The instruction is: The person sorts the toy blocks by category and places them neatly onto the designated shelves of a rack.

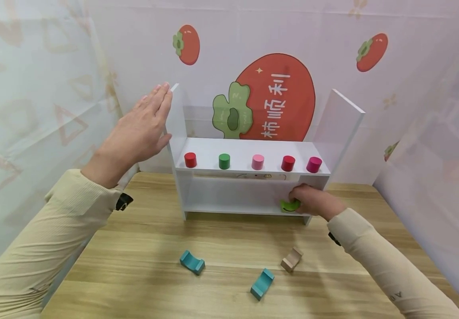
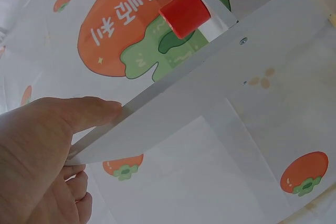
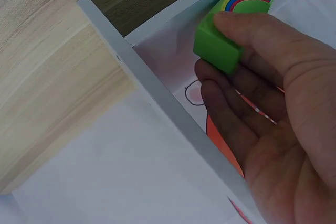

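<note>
A white two-tier shelf stands on the table. At its left side panel, my left hand holds the upright edge, thumb on one side and fingers on the other. My right hand reaches into the lower tier's right end. Between thumb and fingers it pinches a green block with a curved rainbow stripe; in the head view the green block is at the lower board, partly hidden by the hand. Whether it touches the board I cannot tell.
Along the upper tier stand a red cylinder, a green one, a pink one, another red and a magenta cylinder. On the wooden table lie two teal curved blocks and a tan curved block. Printed cloth hangs behind.
</note>
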Available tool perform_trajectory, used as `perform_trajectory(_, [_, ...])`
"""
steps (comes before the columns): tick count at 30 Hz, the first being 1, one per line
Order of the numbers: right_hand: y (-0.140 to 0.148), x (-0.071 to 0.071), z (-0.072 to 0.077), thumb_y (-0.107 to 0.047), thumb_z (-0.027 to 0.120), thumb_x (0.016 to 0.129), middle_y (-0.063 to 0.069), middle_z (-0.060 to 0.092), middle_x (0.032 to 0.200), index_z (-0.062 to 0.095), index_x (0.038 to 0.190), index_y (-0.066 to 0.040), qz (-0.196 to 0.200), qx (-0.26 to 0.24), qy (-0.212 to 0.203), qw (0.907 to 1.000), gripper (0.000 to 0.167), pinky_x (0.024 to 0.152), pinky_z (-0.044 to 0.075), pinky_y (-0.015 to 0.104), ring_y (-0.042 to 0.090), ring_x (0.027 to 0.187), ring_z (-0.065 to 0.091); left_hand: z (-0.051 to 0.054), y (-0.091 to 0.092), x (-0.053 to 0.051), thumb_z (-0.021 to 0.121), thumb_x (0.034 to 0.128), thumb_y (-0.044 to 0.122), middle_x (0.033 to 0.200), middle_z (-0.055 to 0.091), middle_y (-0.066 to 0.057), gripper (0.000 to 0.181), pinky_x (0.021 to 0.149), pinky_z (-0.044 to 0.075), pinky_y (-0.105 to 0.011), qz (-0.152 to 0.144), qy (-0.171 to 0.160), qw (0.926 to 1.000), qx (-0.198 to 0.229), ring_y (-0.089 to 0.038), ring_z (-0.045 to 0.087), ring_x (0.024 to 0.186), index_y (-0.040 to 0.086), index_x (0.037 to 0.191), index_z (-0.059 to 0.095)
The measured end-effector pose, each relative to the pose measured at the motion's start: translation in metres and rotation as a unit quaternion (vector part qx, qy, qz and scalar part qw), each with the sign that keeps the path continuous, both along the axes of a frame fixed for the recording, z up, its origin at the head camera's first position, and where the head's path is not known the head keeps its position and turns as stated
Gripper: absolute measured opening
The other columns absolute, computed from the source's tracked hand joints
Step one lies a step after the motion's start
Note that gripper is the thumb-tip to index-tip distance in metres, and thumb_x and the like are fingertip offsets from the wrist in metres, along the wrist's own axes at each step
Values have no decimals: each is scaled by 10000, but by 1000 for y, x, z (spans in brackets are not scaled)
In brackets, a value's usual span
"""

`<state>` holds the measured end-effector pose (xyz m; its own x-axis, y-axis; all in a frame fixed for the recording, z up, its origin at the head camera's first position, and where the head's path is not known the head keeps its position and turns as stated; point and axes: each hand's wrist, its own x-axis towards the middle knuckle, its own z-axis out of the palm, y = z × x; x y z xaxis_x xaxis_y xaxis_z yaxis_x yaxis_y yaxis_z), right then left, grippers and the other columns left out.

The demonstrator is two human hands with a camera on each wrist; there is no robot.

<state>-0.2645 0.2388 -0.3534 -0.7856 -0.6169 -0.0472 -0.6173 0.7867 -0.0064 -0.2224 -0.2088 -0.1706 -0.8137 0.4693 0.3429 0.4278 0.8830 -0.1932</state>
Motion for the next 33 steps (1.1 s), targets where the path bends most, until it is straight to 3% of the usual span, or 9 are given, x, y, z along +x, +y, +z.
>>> perform_trajectory(9, [-4,4,0,-8,902,780,-44,708,782,684,786,-132,-281,398,201,9986,251,818,629,393,121,731,559,0,0,0,668,1010,187,1777,-1,-241,964,1348,143,-573,30,-19,10000,-15,-413,66,1660,-77,1661,8])
perform_trajectory(16, [-4,2,-8,19,903,761,-29,710,766,666,780,-119,-172,488,516,9973,275,760,627,363,110,705,569,0,0,0,669,1008,184,1774,6,-248,959,1346,148,-576,14,-12,10000,-11,-421,77,1657,-82,1659,17])
perform_trajectory(21, [-6,5,-4,1,914,752,-2,722,818,698,847,-89,-156,654,616,9958,252,785,642,373,121,730,571,-2,-1,0,667,1008,178,1775,9,-245,954,1346,151,-577,-1,-9,10000,25,-420,78,1658,-82,1660,21])
perform_trajectory(25, [-11,18,6,-16,933,736,63,769,934,762,962,-50,-69,678,883,9938,286,796,663,384,158,758,621,-4,-1,0,660,1009,165,1773,24,-251,938,1347,160,-574,-80,41,9999,48,-421,88,1657,-91,1656,32])
perform_trajectory(28, [-14,33,14,-50,956,728,105,785,1018,785,1056,-51,151,501,857,9949,370,785,673,385,196,803,695,-3,0,0,659,1007,161,1769,38,-263,930,1344,168,-575,-119,98,9999,23,-427,99,1654,-103,1651,43])
perform_trajectory(33, [-17,53,13,-53,932,768,67,771,985,773,1057,-80,913,190,322,9951,331,710,655,301,157,782,697,-2,0,-1,663,1006,173,1766,27,-271,945,1343,160,-578,-44,72,10000,-35,-435,93,1652,-108,1649,30])
